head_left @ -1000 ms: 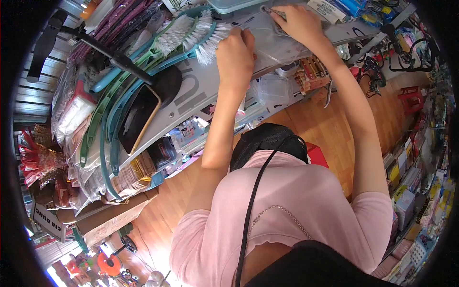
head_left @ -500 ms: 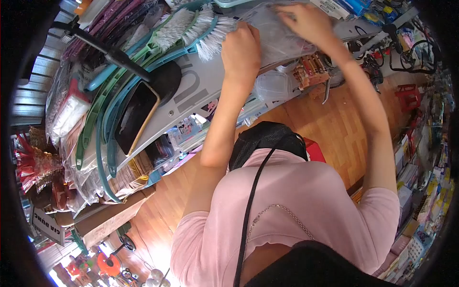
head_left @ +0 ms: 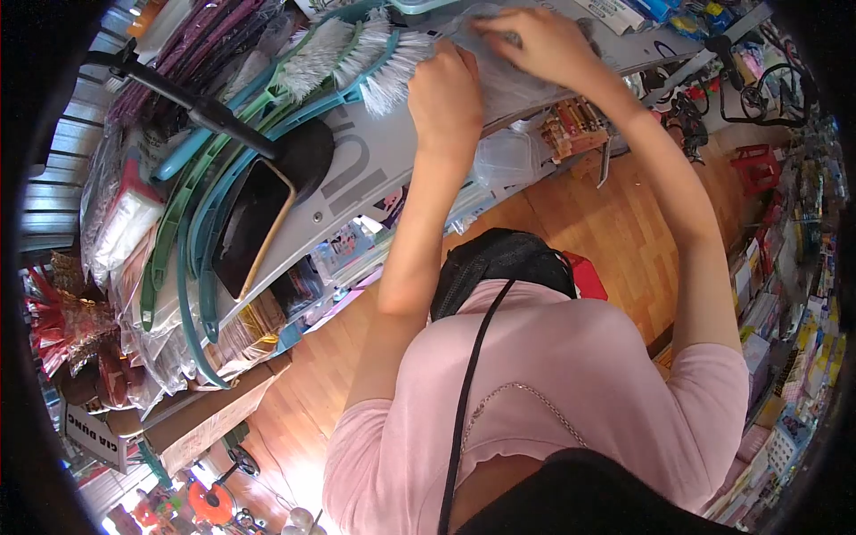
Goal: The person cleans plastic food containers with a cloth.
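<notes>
My left hand (head_left: 446, 100) is closed, its knuckles up, at the left edge of a clear plastic bag (head_left: 513, 89) on the grey counter. The bag's edge goes out of sight beneath the fingers. Over the bag's far part is my right hand (head_left: 535, 43), its thumb apart from its outstretched, motion-blurred fingers. Just left of my left hand are the white bristles of several brushes (head_left: 388, 80) with curved green and blue handles.
A phone (head_left: 256, 227) on a black round-based stand (head_left: 308, 152) occupies the counter's left part. Clear plastic containers (head_left: 506, 159) sit below the counter's near edge. A red stool (head_left: 756, 169) stands on the wooden floor (head_left: 624, 214), with packed shelves (head_left: 794, 383) at right.
My right hand has moved left across the clear plastic bag, closer to my left hand. My left hand stays closed in nearly the same place.
</notes>
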Demonstrator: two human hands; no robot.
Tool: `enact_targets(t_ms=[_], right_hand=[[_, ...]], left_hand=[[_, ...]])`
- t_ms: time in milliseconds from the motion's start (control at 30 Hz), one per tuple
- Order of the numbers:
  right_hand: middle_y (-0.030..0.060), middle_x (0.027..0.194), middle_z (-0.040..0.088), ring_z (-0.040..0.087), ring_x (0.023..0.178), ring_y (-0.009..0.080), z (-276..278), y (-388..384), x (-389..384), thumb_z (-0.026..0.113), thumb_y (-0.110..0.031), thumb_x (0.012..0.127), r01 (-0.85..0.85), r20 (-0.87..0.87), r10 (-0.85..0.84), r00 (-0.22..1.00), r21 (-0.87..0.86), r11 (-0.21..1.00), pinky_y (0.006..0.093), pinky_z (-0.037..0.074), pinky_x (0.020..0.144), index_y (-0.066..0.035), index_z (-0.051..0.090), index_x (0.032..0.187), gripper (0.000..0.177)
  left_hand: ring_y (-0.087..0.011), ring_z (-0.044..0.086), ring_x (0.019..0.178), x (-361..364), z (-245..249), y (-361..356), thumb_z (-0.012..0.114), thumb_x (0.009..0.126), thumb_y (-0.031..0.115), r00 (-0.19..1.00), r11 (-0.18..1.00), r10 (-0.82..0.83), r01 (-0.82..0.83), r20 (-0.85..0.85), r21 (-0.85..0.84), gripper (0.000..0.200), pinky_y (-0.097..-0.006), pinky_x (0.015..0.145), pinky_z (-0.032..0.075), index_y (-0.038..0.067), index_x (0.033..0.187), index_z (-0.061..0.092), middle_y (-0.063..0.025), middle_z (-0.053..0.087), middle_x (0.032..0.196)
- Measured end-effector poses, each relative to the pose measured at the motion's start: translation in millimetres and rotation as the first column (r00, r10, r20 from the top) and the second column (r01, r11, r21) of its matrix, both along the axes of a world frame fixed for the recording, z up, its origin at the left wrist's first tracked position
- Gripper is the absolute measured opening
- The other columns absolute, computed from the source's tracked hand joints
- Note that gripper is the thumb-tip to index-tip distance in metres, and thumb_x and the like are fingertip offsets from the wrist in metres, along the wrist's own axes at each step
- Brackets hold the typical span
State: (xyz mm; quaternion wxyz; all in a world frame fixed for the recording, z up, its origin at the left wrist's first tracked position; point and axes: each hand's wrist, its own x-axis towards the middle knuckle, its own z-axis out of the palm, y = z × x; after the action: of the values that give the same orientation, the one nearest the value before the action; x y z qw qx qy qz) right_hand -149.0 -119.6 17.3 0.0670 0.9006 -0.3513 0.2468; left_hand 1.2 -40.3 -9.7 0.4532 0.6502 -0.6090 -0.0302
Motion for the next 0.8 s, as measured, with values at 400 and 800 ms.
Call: enact_targets(t_ms=[400, 800], right_hand=[[0.0132, 0.09, 0.071, 0.069, 0.075, 0.0297, 24, -14, -12, 0.065, -0.023, 0.084, 0.143, -0.05, -0.135, 0.99, 0.264, 0.954, 0.0372, 0.054, 0.07, -0.013, 0.071, 0.108, 0.027], [0.0098, 0.097, 0.071, 0.066, 0.091, 0.0289, 25, -24, -46, 0.065, -0.022, 0.082, 0.063, -0.153, -0.033, 0.988, 0.194, 0.979, 0.0368, 0.051, 0.082, -0.01, 0.073, 0.103, 0.025]], left_hand=[[-0.0457, 0.066, 0.072, 4, -1, 0, 0.05, 0.093, 0.02, 0.998, 0.997, -0.053, 0.052, 0.023, 0.05, 0.025, -0.0502, 0.062, 0.055, -0.001, 0.082, 0.057, -0.0281, 0.065, 0.074], [-0.0457, 0.064, 0.07, 5, 4, 1, 0.05, 0.093, 0.018, 0.996, 0.998, -0.034, 0.03, 0.08, 0.052, 0.024, -0.0498, 0.062, 0.054, -0.002, 0.082, 0.057, -0.0279, 0.063, 0.069]])
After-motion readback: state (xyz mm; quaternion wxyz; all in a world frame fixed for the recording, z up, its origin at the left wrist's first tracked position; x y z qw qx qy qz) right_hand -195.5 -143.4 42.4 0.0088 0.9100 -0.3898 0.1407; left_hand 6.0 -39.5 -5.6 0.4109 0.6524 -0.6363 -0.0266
